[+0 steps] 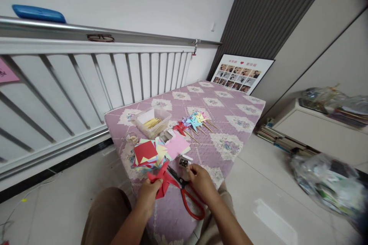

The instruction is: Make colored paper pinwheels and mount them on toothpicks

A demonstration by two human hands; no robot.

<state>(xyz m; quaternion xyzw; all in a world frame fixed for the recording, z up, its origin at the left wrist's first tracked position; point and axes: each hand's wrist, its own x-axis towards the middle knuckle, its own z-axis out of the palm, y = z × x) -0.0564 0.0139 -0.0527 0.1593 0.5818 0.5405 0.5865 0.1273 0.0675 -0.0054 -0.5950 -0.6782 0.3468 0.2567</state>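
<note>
My left hand (pixel 150 193) pinches a red paper pinwheel (pixel 164 183) with folded blades, held above the near edge of the table. My right hand (pixel 199 179) has thumb and fingertips pressed together beside a small open box (pixel 183 161) of dark, tiny pieces. Whatever sits in that pinch is too small to make out. Below the right hand lie scissors (pixel 192 203) with red handles, their dark blades pointing toward the pinwheel. A stack of coloured paper squares (pixel 145 152) lies beyond my left hand, and pink sheets (pixel 177 145) rest to its right.
A clear plastic box (pixel 153 120) holds thin wooden sticks. Finished pinwheels on sticks (pixel 193 122) lie right of it on the purple patterned tablecloth (pixel 230 143). A radiator (pixel 115 76) runs along the wall behind. Plastic bags (pixel 324 187) sit on the floor at right.
</note>
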